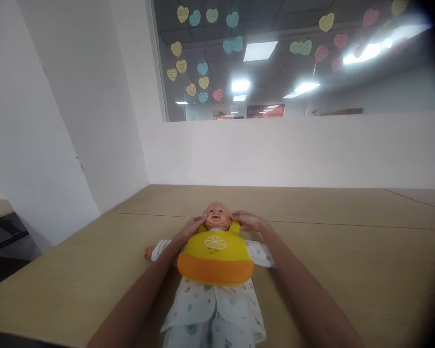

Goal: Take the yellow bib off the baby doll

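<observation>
Baby doll (217, 217) lying on its back on a wooden table (348, 261), yellow bib (215, 256) over its chest, left hand (195, 224) and right hand (247, 221) at the bib's neck straps beside the head, fingers curled, actual grip too small to tell, paper hearts (203, 67) on the window behind

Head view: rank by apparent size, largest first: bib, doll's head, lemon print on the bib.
1. bib, yellow with an orange pocket, largest.
2. doll's head, clearly smaller, though it lies farther from the camera.
3. lemon print on the bib, slightly smaller than the head.
</observation>
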`<state>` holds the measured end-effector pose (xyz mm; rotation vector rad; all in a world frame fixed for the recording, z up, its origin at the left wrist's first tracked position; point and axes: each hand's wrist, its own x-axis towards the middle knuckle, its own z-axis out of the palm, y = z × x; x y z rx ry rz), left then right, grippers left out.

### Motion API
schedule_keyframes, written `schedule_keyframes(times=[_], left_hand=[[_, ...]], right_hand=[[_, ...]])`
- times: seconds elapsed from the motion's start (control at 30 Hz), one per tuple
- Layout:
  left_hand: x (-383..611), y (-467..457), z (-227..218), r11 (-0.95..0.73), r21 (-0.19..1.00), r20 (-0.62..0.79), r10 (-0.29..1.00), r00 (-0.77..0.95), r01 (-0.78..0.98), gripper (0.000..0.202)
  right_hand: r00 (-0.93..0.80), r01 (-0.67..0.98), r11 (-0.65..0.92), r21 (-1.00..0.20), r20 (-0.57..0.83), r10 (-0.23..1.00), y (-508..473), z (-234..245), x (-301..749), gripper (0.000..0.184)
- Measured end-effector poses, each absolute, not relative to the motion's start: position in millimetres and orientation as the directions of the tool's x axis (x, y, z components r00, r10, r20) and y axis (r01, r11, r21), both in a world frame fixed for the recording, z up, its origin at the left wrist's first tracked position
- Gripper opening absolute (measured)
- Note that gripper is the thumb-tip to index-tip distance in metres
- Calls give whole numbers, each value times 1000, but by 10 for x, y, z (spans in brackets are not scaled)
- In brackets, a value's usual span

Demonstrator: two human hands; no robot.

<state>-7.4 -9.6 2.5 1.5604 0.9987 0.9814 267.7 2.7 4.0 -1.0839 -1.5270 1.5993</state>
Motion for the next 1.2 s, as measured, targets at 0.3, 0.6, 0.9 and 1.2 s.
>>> schedule_keyframes(times=[0.3,0.6,0.9,1.2], left_hand=[[-72,-43,-53,-256,960,225,946,235,109,52],[-87,156,-211,-414,900,408,910,67,140,42],[-105,255,-259,-398,917,398,915,-62,26,29],[-179,197,-125,-303,908,269,951,-150,-290,42]], right_hand=[[-459,269,52,-962,-81,885,-41,201,2733,62],[-215,573,188,-798,75,974,-150,642,2714,33],[-482,591,590,-550,346,805,-547,1129,2352,26],[-633,737,641,-214,114,766,-768,933,1697,15]])
